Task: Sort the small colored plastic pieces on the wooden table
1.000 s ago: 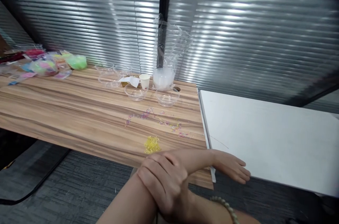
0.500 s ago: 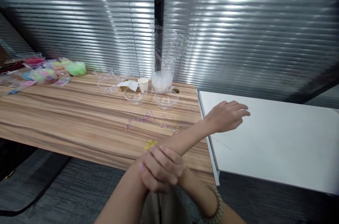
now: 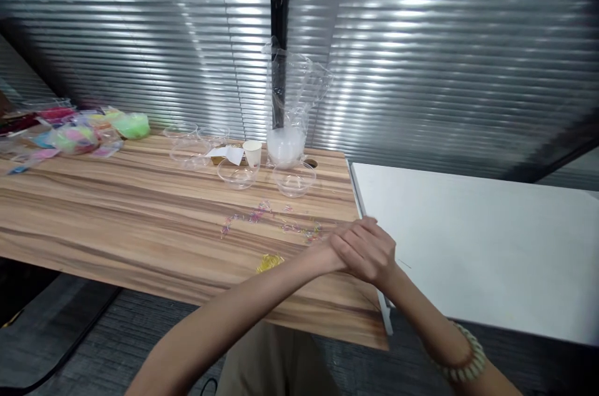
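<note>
My right hand (image 3: pixel 367 249), with a beaded bracelet (image 3: pixel 461 358) on its forearm, is closed around my left hand above the right end of the wooden table. Its fingers wrap over the back of the left hand near the wrist. Nearly all of my left hand (image 3: pixel 337 252) is covered by that grip, so its fingers are hidden. Below the left forearm lies a small pile of yellow rubber bands (image 3: pixel 269 262). Several multicoloured small bands (image 3: pixel 255 215) are scattered on the wood beyond it.
Two clear plastic bowls (image 3: pixel 294 179) stand at the back, near a paper cup (image 3: pixel 253 153) and a clear bag holding whitish bowls (image 3: pixel 286 145). Colourful bagged items (image 3: pixel 77 137) fill the far left. A white table (image 3: pixel 477 240) adjoins the wooden table (image 3: pixel 116 202) on the right.
My right hand has slid up the left forearm from near the elbow to the left hand, moving right and away. The left hand, earlier stretched out with fingers apart, is now covered.
</note>
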Available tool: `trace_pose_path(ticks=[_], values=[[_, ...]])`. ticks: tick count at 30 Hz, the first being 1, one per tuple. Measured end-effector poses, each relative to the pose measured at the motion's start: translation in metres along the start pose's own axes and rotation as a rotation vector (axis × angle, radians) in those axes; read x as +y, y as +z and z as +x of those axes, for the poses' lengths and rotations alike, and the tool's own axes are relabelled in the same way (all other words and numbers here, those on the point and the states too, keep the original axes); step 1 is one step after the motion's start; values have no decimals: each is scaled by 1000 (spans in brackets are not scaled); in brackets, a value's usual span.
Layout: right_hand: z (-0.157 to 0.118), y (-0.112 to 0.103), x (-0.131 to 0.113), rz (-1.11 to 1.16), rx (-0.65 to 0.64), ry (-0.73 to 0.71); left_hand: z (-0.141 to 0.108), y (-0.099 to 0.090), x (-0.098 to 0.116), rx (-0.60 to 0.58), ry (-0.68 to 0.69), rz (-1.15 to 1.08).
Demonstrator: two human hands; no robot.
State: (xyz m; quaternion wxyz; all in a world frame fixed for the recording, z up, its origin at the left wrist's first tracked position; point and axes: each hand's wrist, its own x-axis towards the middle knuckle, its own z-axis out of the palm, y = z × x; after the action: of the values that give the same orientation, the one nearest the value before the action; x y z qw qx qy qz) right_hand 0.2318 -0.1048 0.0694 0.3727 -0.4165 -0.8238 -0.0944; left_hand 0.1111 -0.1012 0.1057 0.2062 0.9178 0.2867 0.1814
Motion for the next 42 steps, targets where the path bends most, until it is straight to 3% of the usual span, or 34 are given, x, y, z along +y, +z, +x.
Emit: trace_pose_path(ticks=[3,5,9,12,17,22,26,32,38,42], values=[[-20,-12,-8,-66,108,-250,-62,-36,-19,-74,159,-10],[-43,-20,-12,-108,136,-215,-111,-47,-36,-54,136,73],[-89,-21,-22,-4,64,-57,-201,-32,-75,149,-206,262],[-102,-7,-33,64,22,91,-228,-11,-91,111,-270,298],[-87,24,-59,133,-133,202,-209,0,-90,-50,-188,331],[-81,41,-68,202,-142,256,-180,2,-94,-159,-17,322],[-85,45,-60,242,-142,277,-162,14,-101,-162,26,310],[-82,49,-38,208,-218,143,-143,24,-99,-129,41,305],[-57,68,-8,162,-122,151,-136,27,-99,-57,-47,289],[-39,81,3,143,-118,180,-137,31,-101,-67,-9,261]])
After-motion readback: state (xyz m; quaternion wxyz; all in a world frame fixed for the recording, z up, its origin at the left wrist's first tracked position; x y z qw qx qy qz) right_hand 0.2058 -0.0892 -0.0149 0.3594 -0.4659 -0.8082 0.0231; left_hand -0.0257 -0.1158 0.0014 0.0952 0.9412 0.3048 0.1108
